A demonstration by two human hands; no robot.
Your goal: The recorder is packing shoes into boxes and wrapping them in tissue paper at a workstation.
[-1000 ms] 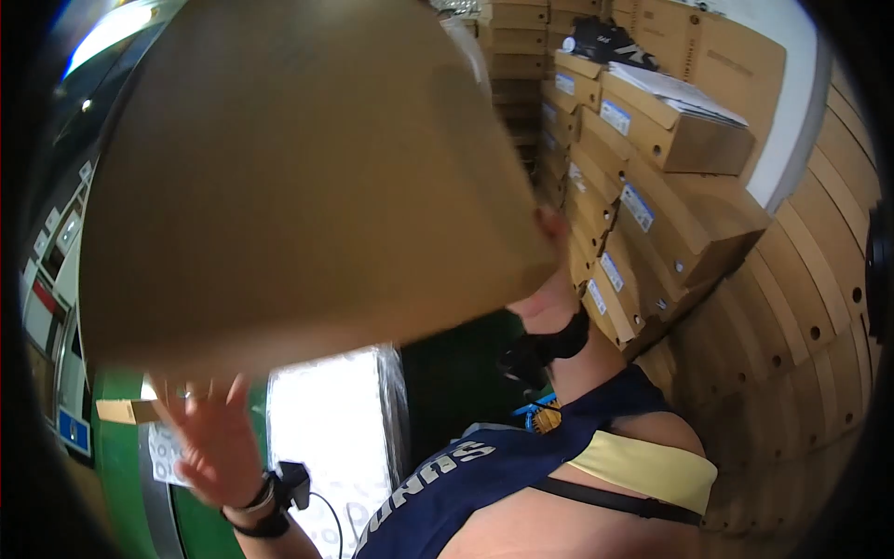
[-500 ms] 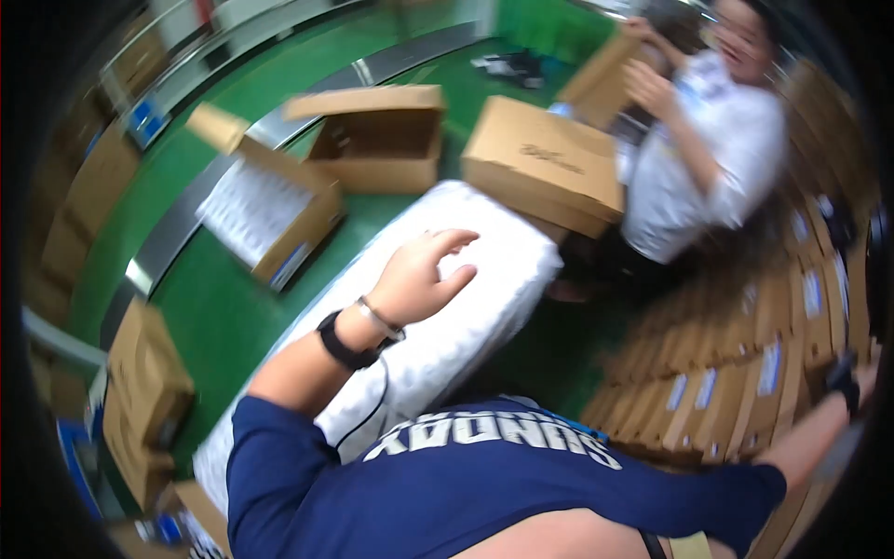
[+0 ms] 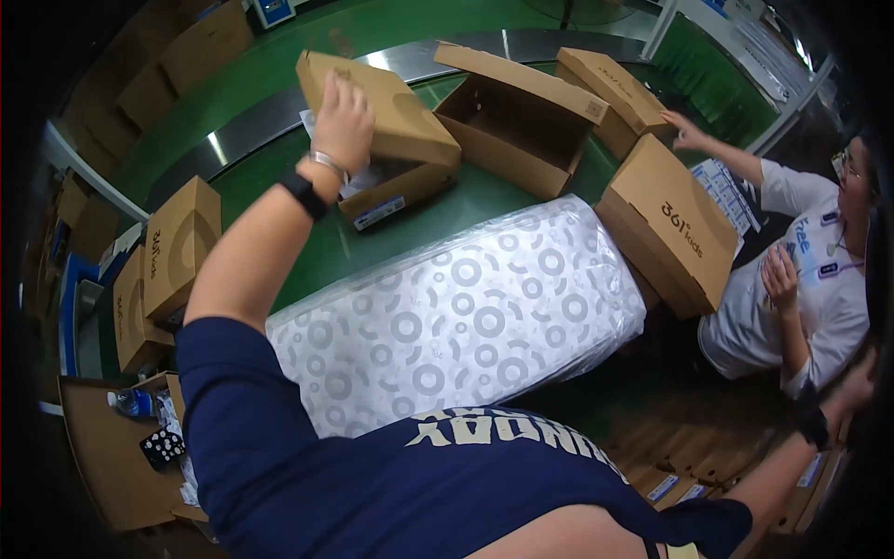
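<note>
My left hand (image 3: 343,121) has its fingers over the edge of a brown shoebox lid (image 3: 396,107). The lid is tilted partway over its box (image 3: 400,194), and a little white paper shows under it. In front of my body lies a thick stack of white paper (image 3: 475,317) patterned with grey rings, with clear plastic film along its sides. At the far right edge, my right hand (image 3: 852,384) is stretched out near rows of upright brown boxes (image 3: 708,466); its fingers are mostly hidden.
An open shoebox (image 3: 521,130) stands beyond the stack, with closed shoeboxes (image 3: 670,224) on its right. A co-worker in white (image 3: 792,279) reaches toward one. More boxes (image 3: 182,247) stand at left, above an open carton (image 3: 112,456) with a water bottle (image 3: 130,402). A metal-edged curved conveyor (image 3: 251,130) runs behind.
My left hand has moved from above the paper stack to the shoebox lid, which has swung forward over its box. The view has turned. The co-worker now reaches toward a closed box.
</note>
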